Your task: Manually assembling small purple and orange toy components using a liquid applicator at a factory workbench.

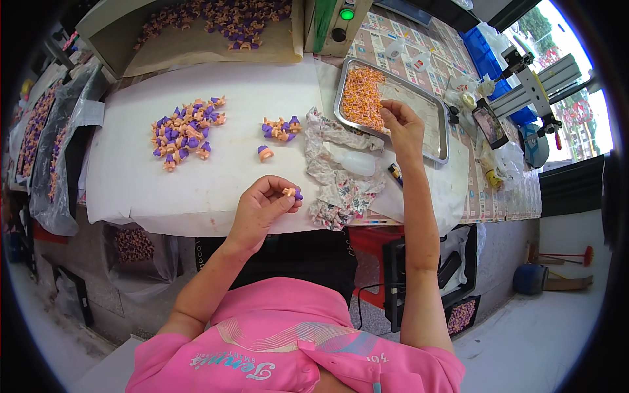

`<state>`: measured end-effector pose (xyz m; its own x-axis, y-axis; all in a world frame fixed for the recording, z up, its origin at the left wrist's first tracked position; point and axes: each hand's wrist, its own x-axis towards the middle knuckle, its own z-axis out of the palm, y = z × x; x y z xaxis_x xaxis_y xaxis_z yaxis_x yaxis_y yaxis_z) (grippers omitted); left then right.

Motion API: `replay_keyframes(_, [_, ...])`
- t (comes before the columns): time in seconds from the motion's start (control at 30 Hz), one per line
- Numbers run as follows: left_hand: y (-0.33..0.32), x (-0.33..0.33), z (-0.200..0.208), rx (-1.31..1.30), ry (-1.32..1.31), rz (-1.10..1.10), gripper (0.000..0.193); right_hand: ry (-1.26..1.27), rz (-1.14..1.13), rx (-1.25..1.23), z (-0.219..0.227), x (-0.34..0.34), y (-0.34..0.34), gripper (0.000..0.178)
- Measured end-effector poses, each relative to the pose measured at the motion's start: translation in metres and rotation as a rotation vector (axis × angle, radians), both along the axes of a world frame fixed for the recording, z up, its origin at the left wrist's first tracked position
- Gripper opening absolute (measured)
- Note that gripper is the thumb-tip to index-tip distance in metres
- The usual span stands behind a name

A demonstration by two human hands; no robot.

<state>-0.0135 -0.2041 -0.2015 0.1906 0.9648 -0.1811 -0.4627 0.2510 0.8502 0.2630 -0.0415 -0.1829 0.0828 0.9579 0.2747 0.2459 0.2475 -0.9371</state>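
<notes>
Near the front edge of the white-covered table, my left hand [261,208] pinches a small peach and purple plastic figure piece [298,194] between thumb and fingers. My right hand [406,128] is over the metal tray [448,154], beside a heap of tiny orange and purple parts [362,98]. Its thumb and fingers are pressed together; whatever is between them is too small to make out. One loose figure piece [265,153] lies beyond my left hand, with a small cluster [280,129] behind it and a larger pile [185,134] farther left.
A floral cloth [326,171] lies between my hands, with a translucent white bottle [359,163] on it. A dark lighter-sized object [395,173] sits under my right forearm. At the back stands a box-like machine opening [216,39] full of figure pieces. A phone [490,123] is mounted at right.
</notes>
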Motion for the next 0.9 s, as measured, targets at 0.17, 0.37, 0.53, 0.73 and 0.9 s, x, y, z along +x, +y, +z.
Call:
replay_keyframes(0.17, [-0.003,-0.007,-0.003,-0.006,-0.001,0.028,0.016,0.091,0.097,-0.132,0.020,-0.037,-0.045,0.016])
replay_keyframes(0.37, [-0.009,-0.010,-0.005,0.032,-0.084,-0.017,0.017,0.156,0.304,-0.248,0.011,-0.086,-0.123,0.015])
replay_keyframes(0.53, [-0.014,-0.015,-0.009,0.078,-0.091,-0.047,0.017,0.219,0.437,-0.249,-0.004,-0.109,-0.159,0.017])
replay_keyframes(0.73, [-0.019,-0.015,-0.017,0.107,-0.019,-0.047,0.019,-0.006,0.413,-0.150,-0.015,-0.105,-0.167,0.015])
replay_keyframes(0.9, [-0.020,-0.013,-0.024,0.175,0.010,-0.075,0.019,-0.107,0.416,-0.032,-0.021,-0.101,-0.167,0.015])
